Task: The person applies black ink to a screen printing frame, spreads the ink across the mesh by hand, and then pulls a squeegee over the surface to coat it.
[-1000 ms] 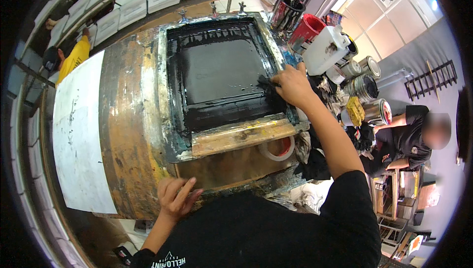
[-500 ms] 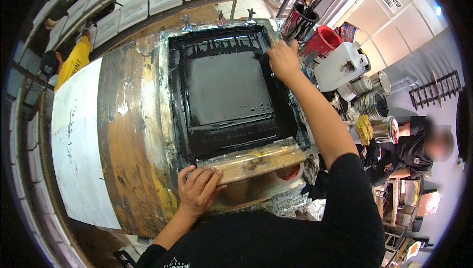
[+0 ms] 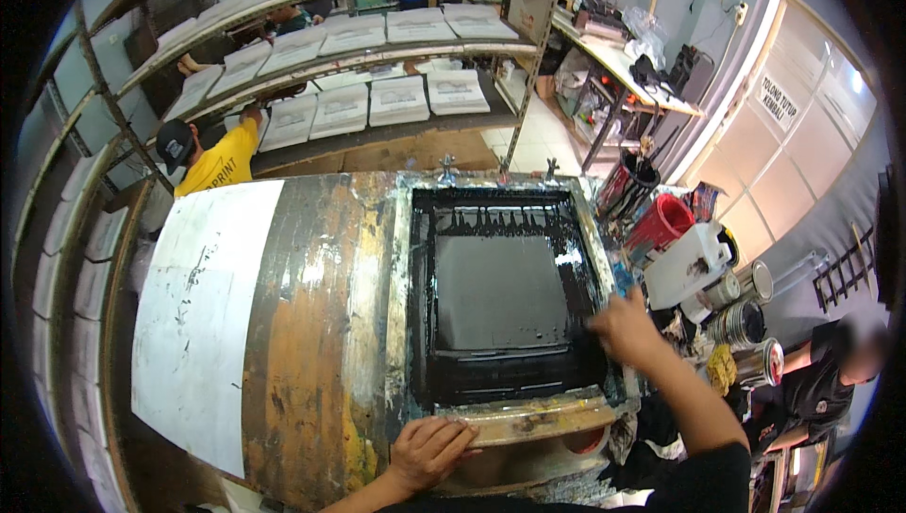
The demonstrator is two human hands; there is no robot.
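Fingers [image 3: 451,433] of the left hand [image 3: 427,457] are draping over the left end of a wooden bar [image 3: 543,419] at the near edge of the screen-printing frame [image 3: 399,286]. A second ago this hand was hovering loose, clear of the wood; now it is resting there, gripping or only pressing, cannot tell which. Right hand [image 3: 630,329] is curling, motion-blurred, at the frame's right side; something dark is showing at its leading edge, possibly a rag, but whether it is being grasped I cannot tell. Half a second ago it was reaching near the far right corner; now it is working nearer the body along that same side. My reading: one hand is steadying while the other is tending the inky border.

Frame is lying flat on a stained worktable [image 3: 307,324], mesh panel [image 3: 500,291] facing up, glossy black ink [image 3: 510,376] surrounding it. White sheet [image 3: 193,324] is covering the table's left. Just beyond the frame's right side, a red bucket [image 3: 662,222] and a whitish jerrycan [image 3: 684,263] are crowding together. Farther left, a co-worker in a yellow shirt [image 3: 222,162] is reaching toward paper stacks [image 3: 398,100] on a rack.
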